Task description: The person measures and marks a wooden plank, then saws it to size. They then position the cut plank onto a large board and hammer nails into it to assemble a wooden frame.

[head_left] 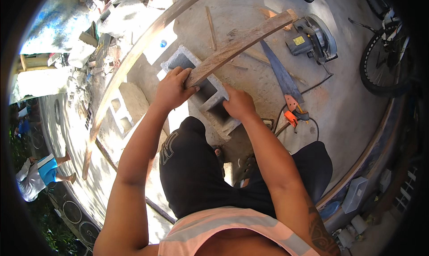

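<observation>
A hollow concrete block (pixel 217 98) stands on the floor in front of my knees. A wooden plank (pixel 241 46) lies across it, slanting away to the far right. My left hand (pixel 174 88) is closed round the plank's near end, its thumb along the side. Beside the plank, my right hand (pixel 240 103) grips the block's right edge, its index finger stretched along the rim and the other fingers curled into a hollow. Right of that hand lies a handsaw (pixel 278 73) with an orange handle. A circular saw (pixel 313 41) rests near the plank's far end.
A long wooden beam (pixel 119 75) runs along the left, with another hollow block (pixel 119 113) beside it. Rubble (pixel 85 64) is heaped at far left. A bicycle wheel (pixel 385 59) stands at right. A power cord (pixel 318 84) trails near the handsaw. Another person (pixel 38 175) is at far left.
</observation>
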`<state>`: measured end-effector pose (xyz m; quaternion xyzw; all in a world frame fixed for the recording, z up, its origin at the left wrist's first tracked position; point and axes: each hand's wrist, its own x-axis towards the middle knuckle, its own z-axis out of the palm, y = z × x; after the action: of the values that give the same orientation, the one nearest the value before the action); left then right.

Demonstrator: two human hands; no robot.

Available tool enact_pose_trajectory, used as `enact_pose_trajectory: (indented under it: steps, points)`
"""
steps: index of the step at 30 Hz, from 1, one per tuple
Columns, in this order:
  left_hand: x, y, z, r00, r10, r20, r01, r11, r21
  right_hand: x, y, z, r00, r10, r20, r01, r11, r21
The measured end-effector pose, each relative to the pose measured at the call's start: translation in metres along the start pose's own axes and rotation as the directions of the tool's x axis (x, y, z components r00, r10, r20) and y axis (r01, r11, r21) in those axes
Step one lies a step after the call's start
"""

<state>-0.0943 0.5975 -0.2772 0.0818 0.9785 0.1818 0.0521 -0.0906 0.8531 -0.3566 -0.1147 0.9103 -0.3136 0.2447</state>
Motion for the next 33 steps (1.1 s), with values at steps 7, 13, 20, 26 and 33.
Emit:
enact_pose_trajectory:
  steps: [7, 13, 20, 26, 33]
  points:
    - [-0.005, -0.001, 0.03, 1.0, -0.001, 0.012, 0.0, 1.0, 0.019, 0.004, -0.006, 0.004, 0.997, -0.003, -0.075, 0.007, 0.999, 0.05]
    - [-0.007, -0.002, 0.033, 1.0, 0.025, 0.0, -0.025, 1.0, 0.006, 0.0, -0.013, -0.002, 0.998, 0.058, -0.032, -0.057, 0.997, 0.049]
    - [-0.011, -0.006, 0.038, 0.999, 0.03, -0.031, -0.031, 0.999, -0.03, -0.002, 0.002, 0.001, 0.999, 0.047, -0.01, -0.046, 0.988, 0.148]
    - [0.01, 0.008, 0.035, 0.998, 0.062, -0.016, -0.062, 0.998, -0.021, 0.009, 0.097, -0.089, 0.95, 0.298, 0.088, -0.292, 0.953, -0.076]
    - [0.02, -0.001, 0.049, 0.978, 0.19, -0.083, -0.198, 0.974, -0.11, -0.035, 0.188, -0.089, 0.655, 0.735, -0.176, -0.734, 0.562, -0.383]
